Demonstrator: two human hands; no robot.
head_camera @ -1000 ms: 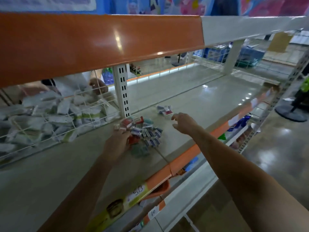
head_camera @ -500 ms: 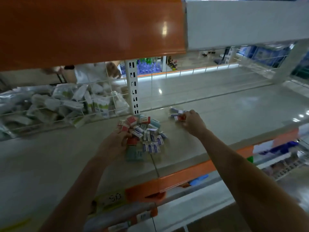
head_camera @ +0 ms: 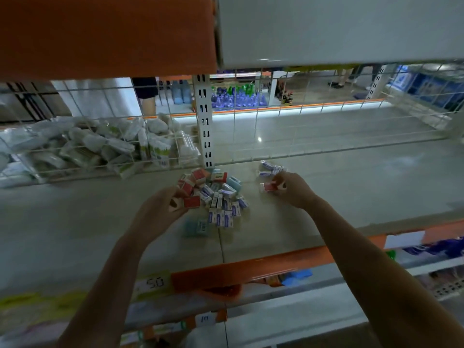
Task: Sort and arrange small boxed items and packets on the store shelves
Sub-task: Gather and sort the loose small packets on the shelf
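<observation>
Left hand [head_camera: 160,212] fingers hiding red box [head_camera: 192,202], labels blurred

Red box [head_camera: 270,187] now in right grip [head_camera: 291,188], formerly empty

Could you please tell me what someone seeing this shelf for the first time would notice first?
The eye goes first to the heap of small boxes, red, blue-and-white and teal, in the middle of the grey shelf. The left hand holds a red box at the heap's left edge, while the right hand pinches another red box beside a smaller cluster to the right. Behind on the left, a wire basket holds pale packets.
</observation>
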